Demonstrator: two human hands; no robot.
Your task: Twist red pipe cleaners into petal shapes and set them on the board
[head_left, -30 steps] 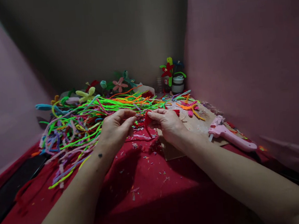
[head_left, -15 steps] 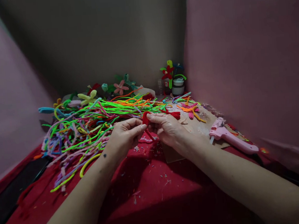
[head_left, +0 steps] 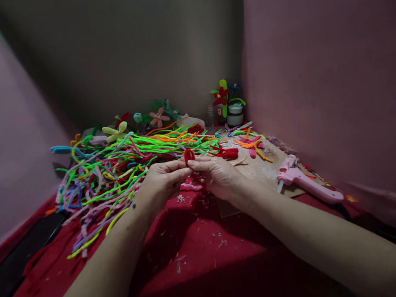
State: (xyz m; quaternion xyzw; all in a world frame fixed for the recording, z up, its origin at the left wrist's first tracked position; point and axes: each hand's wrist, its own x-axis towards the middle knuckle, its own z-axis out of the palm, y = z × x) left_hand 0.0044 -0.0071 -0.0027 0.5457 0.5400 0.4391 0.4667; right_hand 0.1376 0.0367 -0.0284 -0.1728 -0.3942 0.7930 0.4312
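Curling into a small upright loop, a red pipe cleaner (head_left: 189,156) is standing between the fingertips of both hands, above the red tablecloth (head_left: 198,244) and in front of the heap of stems. The left hand (head_left: 164,181) is pinching at its lower left side with thumb and forefinger, while the right hand (head_left: 219,176) is pressing its thumb against the base; the two hands are nearly meeting there, probably so that the bend is staying closed. Where the loop's ends are going is hard to tell behind the fingers. Just beyond the right hand, a bundle of bent red pipe cleaners (head_left: 230,153) is lying near, seemingly within easy reach. Past it, an orange and pink pipe-cleaner piece (head_left: 249,143) is resting on a cardboard sheet (head_left: 278,156). A pink glue gun (head_left: 312,184) is lying partly over the sheet's right edge, perhaps so that drips are falling on card rather than cloth, its handle pointing toward the person's right. Beyond the left hand, loose pipe cleaners (head_left: 146,142) are spreading in a wide heap, mostly green on top. At the back, a pink flower (head_left: 159,118) and a yellow flower (head_left: 116,131) are sitting behind the heap, and a lidded cup (head_left: 235,115) is standing beside a red flower (head_left: 220,95).
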